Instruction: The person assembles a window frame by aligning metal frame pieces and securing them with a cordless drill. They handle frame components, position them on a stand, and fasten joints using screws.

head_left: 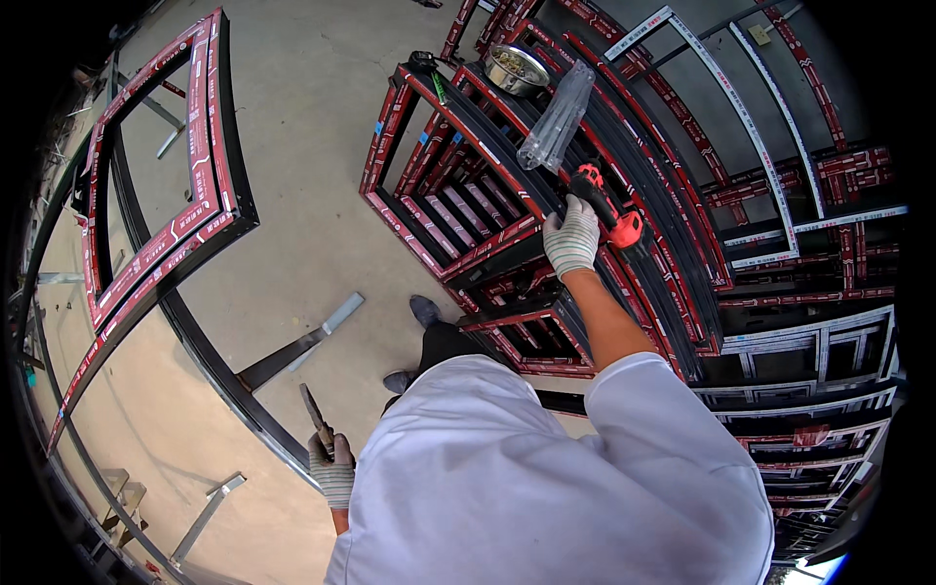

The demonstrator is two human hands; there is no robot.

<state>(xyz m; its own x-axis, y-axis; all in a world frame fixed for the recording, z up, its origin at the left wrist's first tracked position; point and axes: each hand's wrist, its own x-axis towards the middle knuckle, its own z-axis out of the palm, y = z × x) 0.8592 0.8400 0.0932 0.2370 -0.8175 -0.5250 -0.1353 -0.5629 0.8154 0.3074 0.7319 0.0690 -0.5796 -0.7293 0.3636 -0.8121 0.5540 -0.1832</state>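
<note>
My right hand [573,237], in a striped knit glove, is at a red and black cordless drill [606,205] on top of the stacked frames. Its fingers are curled against the drill's near side, and the fingertips are partly hidden. Low on the left, my left hand [333,470], also gloved, is closed round the handle of a hand tool with a flat grey blade [312,405], which points up and away from me. A clear plastic bundle [558,117] lies just beyond the drill. Farther off stands a metal bowl [517,70] of small parts.
Red-taped dark frames [458,244] stand stacked in front of me. A tape measure [423,62] rests on their far corner. Leftward, a large frame [210,146] stands by a tan-topped table [146,419] with metal brackets. More frames [809,341] fill the right side.
</note>
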